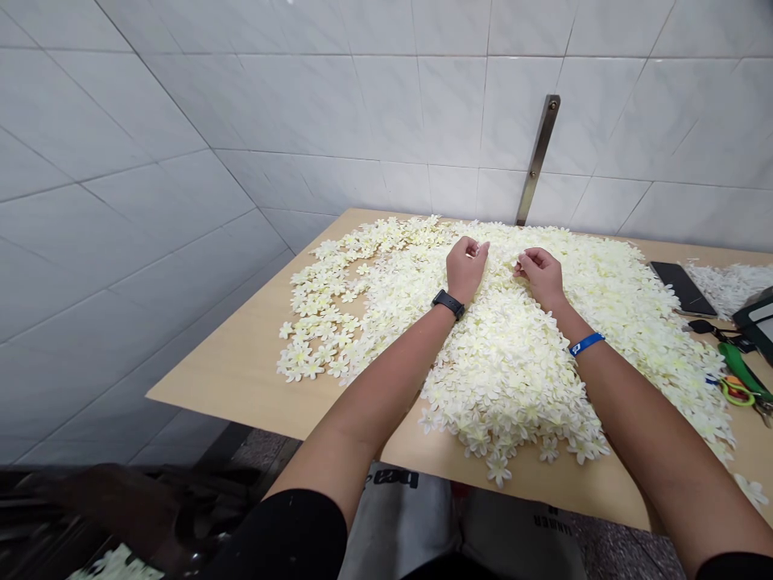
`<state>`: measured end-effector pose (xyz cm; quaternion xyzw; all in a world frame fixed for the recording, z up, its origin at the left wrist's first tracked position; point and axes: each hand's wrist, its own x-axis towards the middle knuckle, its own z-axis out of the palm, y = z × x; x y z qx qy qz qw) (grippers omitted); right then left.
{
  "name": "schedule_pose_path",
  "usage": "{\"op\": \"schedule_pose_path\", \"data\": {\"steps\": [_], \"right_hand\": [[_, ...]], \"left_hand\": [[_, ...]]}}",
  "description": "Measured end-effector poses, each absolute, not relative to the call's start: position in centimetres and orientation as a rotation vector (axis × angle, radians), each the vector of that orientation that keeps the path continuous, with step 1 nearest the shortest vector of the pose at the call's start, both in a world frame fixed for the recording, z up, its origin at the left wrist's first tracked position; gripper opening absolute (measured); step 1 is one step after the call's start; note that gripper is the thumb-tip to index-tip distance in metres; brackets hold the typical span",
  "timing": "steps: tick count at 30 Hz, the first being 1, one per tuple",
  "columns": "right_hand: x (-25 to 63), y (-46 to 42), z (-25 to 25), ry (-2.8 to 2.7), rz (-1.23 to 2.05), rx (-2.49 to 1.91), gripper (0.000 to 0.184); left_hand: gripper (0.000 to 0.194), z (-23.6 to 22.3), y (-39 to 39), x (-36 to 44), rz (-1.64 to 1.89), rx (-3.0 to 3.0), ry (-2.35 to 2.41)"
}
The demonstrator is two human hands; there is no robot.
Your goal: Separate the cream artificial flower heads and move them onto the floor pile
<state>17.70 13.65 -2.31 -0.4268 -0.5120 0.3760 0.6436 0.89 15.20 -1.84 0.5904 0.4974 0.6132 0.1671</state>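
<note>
A large, deep heap of pale yellow-white artificial flowers (pixel 519 346) covers much of the table. Above its far part, my left hand (pixel 466 270) is closed, with a tiny white bit showing between the curled fingers; what it is I cannot make out. A dark watch band circles that wrist. Facing it, a short gap away, my right hand (pixel 543 276) is pinched at thumb and forefinger on what looks like a single pale flower, partly hidden by the fingers. A blue band is on the right wrist. Flowers lie below and around both hands.
The tan tabletop (pixel 241 370) meets a tiled wall (pixel 386 105) with a metal bar (pixel 539 157). At right lie a dark phone (pixel 682 287), a pile of thin white pieces (pixel 733 283) and green-handled tools (pixel 746 370). Thinner scattered flowers (pixel 320 310) spread leftward.
</note>
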Motion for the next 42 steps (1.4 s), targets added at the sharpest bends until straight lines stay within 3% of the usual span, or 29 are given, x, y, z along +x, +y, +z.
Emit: {"op": "schedule_pose_path", "data": {"steps": [2, 5, 8, 11, 22, 27, 42], "right_hand": [[17.7, 13.7, -2.3, -1.163, 0.856, -0.972, 0.033], [17.7, 13.7, -2.4, -1.189, 0.845, -0.988, 0.034], [17.7, 13.7, -2.3, -1.221, 0.840, -0.991, 0.035], [17.6, 13.6, -2.3, -1.237, 0.862, -0.964, 0.038], [17.7, 13.6, -2.2, -1.244, 0.903, -0.930, 0.044], [17.6, 13.5, -2.2, -1.244, 0.916, -0.911, 0.042], [17.9, 13.5, -2.1, -1.355, 0.654, -0.991, 0.026]], "left_hand": [[0.010, -1.9, 15.2, 0.7, 1.820, 1.784, 1.473], [0.020, -2.0, 15.0, 0.7, 1.815, 1.971, 1.419], [0.008, -1.8, 14.5, 1.1, 1.655, 2.146, 1.246], [0.010, -1.7, 14.2, 1.5, 1.577, 2.213, 1.114], [0.017, -2.2, 14.3, 1.7, 1.549, 2.051, 0.939], [0.010, -2.3, 14.5, 1.8, 1.571, 2.038, 0.969], [0.007, -2.0, 14.7, 1.6, 1.631, 1.815, 1.022]]}}
